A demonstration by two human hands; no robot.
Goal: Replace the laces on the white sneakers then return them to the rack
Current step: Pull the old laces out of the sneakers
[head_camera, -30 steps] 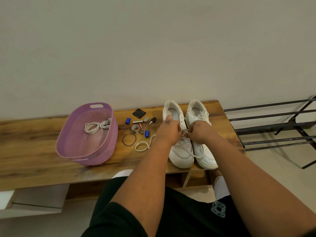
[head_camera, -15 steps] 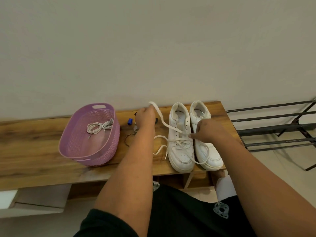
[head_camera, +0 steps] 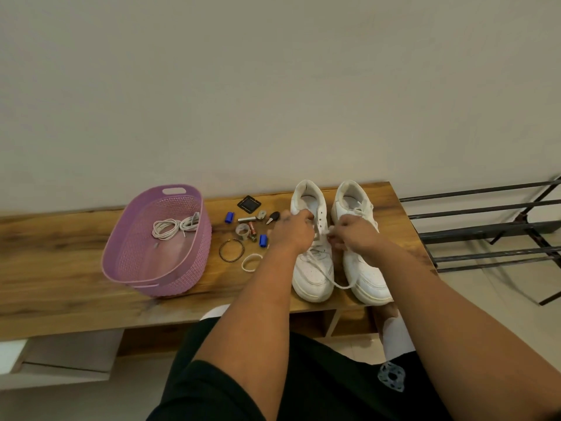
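A loose loop of white lace (head_camera: 340,284) is draped between the toes of the two white sneakers (head_camera: 314,268) on the wooden bench (head_camera: 60,287); the lace is pinched over the left sneaker by the left hand (head_camera: 293,230) and right hand (head_camera: 353,233); a purple basket (head_camera: 121,262) holding coiled laces (head_camera: 174,227) is seen leftward, small oddments (head_camera: 250,227) between; a metal rack (head_camera: 485,232) is set to the right.

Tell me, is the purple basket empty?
No, the purple basket holds a coiled bundle of white laces lying on its floor.
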